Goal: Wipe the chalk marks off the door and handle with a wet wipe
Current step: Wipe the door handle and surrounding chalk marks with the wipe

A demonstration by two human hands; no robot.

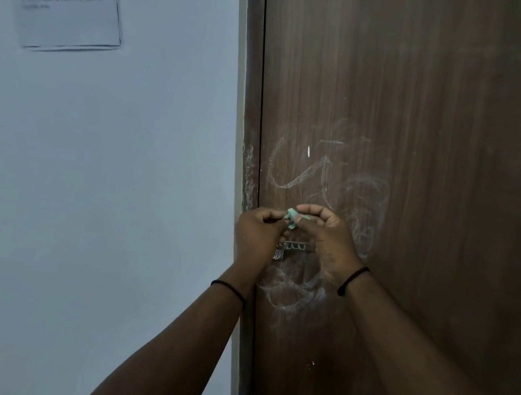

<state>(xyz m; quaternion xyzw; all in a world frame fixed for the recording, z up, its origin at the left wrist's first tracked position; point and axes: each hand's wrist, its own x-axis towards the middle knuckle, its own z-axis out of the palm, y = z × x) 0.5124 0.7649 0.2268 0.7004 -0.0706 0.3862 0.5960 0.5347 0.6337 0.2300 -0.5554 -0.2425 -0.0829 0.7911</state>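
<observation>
A brown wooden door fills the right half of the view. White chalk marks curl across it above the handle, with more smeared below and to the right. The metal handle shows between my hands and carries small chalk loops. My left hand and my right hand are held together in front of the door, just above the handle. Both pinch a small crumpled pale green wet wipe between their fingertips.
A dark door frame runs down the door's left edge, chalk-smudged near hand height. Left of it is a pale blue wall with a printed paper notice stuck at the top left.
</observation>
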